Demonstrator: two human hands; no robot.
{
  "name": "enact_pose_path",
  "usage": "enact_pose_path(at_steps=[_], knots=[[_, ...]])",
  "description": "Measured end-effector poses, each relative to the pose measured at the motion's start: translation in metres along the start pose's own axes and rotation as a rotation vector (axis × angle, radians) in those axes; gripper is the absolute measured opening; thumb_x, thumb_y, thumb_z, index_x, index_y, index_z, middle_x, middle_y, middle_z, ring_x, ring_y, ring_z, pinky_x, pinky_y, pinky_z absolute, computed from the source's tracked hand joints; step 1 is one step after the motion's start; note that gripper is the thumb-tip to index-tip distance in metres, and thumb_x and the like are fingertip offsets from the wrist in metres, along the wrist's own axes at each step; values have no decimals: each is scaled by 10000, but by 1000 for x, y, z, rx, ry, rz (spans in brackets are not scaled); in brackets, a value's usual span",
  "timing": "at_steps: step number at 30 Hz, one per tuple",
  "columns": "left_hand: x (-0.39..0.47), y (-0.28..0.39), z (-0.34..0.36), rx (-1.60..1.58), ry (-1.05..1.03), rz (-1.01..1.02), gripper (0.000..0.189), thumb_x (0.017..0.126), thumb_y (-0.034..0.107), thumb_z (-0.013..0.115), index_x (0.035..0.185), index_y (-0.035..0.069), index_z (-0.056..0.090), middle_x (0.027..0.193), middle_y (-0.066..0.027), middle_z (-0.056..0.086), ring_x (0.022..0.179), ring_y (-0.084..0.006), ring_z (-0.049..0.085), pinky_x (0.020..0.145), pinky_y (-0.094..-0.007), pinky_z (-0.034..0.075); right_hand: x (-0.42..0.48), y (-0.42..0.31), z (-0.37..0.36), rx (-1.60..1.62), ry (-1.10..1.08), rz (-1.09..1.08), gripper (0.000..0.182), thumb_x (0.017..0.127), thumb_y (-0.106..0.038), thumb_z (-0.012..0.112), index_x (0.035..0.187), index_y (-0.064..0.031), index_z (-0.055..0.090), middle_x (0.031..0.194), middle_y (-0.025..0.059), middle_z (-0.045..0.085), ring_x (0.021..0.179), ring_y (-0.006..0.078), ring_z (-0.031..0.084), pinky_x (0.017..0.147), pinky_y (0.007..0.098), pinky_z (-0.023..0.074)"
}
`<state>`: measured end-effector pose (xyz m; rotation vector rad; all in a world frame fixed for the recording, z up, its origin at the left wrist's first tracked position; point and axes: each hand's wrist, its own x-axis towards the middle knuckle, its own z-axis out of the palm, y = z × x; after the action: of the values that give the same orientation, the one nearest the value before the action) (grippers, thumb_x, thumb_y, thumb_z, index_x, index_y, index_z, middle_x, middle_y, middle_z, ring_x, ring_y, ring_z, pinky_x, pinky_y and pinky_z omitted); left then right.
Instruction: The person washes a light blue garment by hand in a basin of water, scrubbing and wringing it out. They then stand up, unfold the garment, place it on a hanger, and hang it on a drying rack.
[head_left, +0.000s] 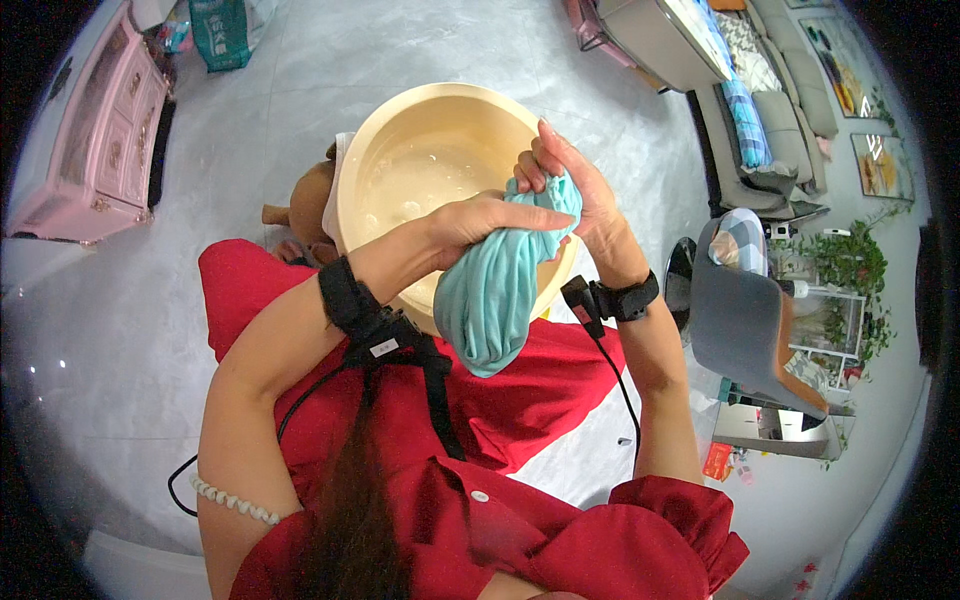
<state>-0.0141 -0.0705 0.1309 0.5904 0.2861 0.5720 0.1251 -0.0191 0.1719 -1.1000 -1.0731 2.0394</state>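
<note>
A light turquoise cloth (487, 300), bunched and folded lengthwise, is held by both hands over the right part of a cream plastic basin (367, 135). My left hand (480, 225) grips its upper middle with the thumb laid across the folds. My right hand (570, 172) closes around the gathered upper end, with its thumb pointing up. The cloth's rounded lower end hangs past the basin's near rim, above the red clothing on my lap. Shallow water with some bubbles lies in the basin. Black straps with cables are on both wrists.
A brown object with a peg-like part (307, 202) touches the basin's left side. A pink cabinet (112, 142) stands at the far left, with a green bag (218, 34) beyond it. To the right are a grey chair (735, 322), a sofa (776, 120) and a white table (660, 41).
</note>
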Motion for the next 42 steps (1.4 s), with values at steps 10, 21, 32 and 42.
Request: enact_pose_path(at_steps=[10,21,32,42], knots=[[12,-17,-1,138,239,107,348,666,195,689,906,-7,537,769,-65,566,683,-144,560,612,-252,451,9,-2,22,-232,270,98,369,801,-213,580,530,-112,351,482,17,353,462,141,375,483,263,337],[26,-36,-9,307,589,119,321,568,182,697,755,-51,579,758,-133,601,703,-191,599,633,-290,479,32,19,13,-1158,438,-5,321,744,-238,519,558,20,558,515,104,548,487,172,534,525,309,447],[26,-37,-14,485,716,100,512,537,309,738,872,-53,601,886,-182,616,831,-242,610,735,-312,474,40,29,30,-1556,634,-47,338,771,-238,492,666,62,607,668,278,564,675,401,584,675,420,480],[28,-33,-19,502,668,129,501,556,321,734,871,-46,602,877,-170,621,847,-236,609,735,-312,468,39,25,31,-1556,626,-127,346,767,-235,503,607,63,572,518,212,537,503,327,567,557,387,468]])
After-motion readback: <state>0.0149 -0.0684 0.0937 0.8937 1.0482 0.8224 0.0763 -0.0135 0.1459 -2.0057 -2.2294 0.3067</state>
